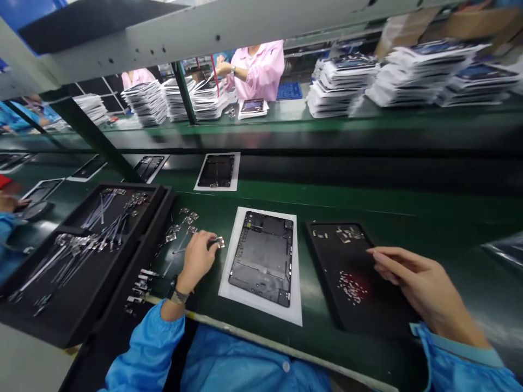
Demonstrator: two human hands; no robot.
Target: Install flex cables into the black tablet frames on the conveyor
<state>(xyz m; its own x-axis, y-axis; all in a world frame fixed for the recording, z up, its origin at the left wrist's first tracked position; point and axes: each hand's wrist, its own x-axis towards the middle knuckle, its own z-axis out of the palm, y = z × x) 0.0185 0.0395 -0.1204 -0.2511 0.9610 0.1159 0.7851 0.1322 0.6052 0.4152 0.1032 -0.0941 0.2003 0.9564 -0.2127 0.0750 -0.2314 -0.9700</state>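
My left hand (199, 256) is closed in a pinch on a small silvery metal part (221, 242) with a dark section, just left of the tablet housing. Beside that hand lie several similar loose metal parts (188, 218), some with thin flat cables. The black tablet housing (263, 256) lies inside up on a white sheet (232, 288). My right hand (412, 277) hovers over the right side of a black tray (327, 288), thumb and fingers pinched together. Whatever those fingertips hold, if anything, is too small to make out. Tiny pale pieces (352, 287) lie scattered in this tray.
A black foam tray (69, 305) with cabled metal parts stands at the left. Further back, another housing (216, 170) rests on its sheet. Paper-interleaved stacks (341, 84) line the raised shelf. A metal beam (229, 32) crosses overhead. A co-worker in pink (261, 71) works opposite.
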